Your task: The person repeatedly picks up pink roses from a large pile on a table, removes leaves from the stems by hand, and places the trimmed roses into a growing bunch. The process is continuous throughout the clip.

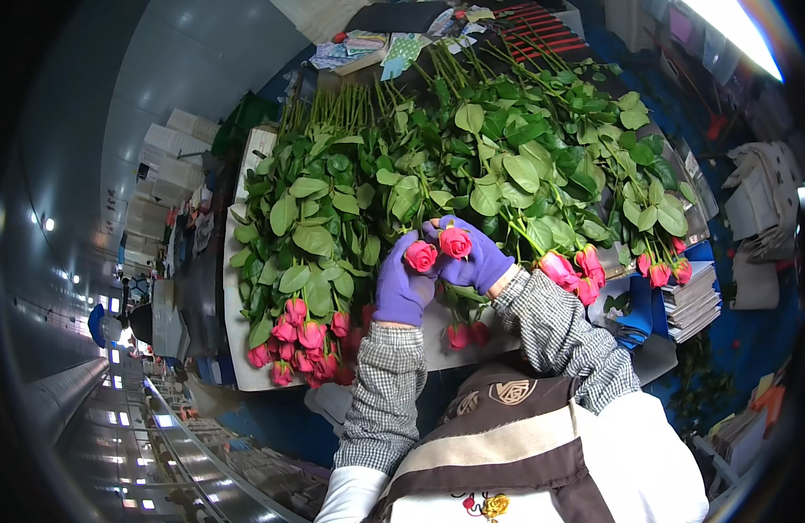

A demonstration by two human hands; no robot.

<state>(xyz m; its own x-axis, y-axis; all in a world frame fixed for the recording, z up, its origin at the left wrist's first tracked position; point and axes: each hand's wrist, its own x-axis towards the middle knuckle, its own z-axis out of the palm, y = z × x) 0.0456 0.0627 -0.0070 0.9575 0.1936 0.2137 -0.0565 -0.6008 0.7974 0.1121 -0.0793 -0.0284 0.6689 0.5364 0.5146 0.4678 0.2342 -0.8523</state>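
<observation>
Purple gloves cover both of my hands, held close together over the middle of the table (442, 333). My left hand (402, 291) is closed around a pink rose (421, 255), its bloom facing up. In my right hand (477, 258) is a second pink rose (455, 242), the bloom just beside the first. The stems of both are mostly hidden by the gloves and leaves. To the left lies a large pile of pink roses (311, 335), heads towards me. More roses (575, 271) lie by my right forearm, and two blooms (466, 335) show below my hands.
Long leafy stems (500, 144) spread across the table, cut ends away from me. At the right edge stand blue bins (628, 320) and a stack of paper or card sheets (690, 301). Patterned papers (402, 51) and a red-slatted rack (540, 29) sit at the far side.
</observation>
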